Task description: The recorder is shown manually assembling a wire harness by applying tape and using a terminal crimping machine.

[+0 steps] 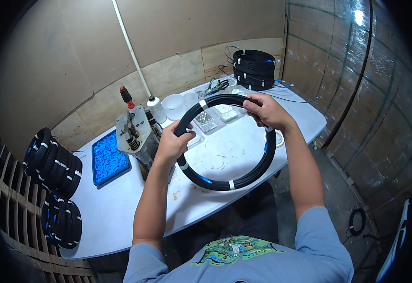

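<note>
A coil of black cable (261,168), bound with several white bands and showing blue connector ends, is held up in front of me over the table's near edge. My left hand (172,143) is closed around its left side, thumb on the inside. At the upper right of the ring, my right hand (265,110) grips it, thumb on top. Through the ring's opening, the white tabletop and clear trays show. Left of my left hand stands a metal bench press (138,132) with a red and black screwdriver (127,97) upright behind it.
Blue plastic pieces fill a tray (96,172) on the left. Stacked cable coils stand at the far right (253,70) and left (57,162). A white bottle (156,109), a white bowl (173,106), pliers (215,86) and a tray of small metal parts (206,121) line the back. Wrapped boxes (328,75) rise at right.
</note>
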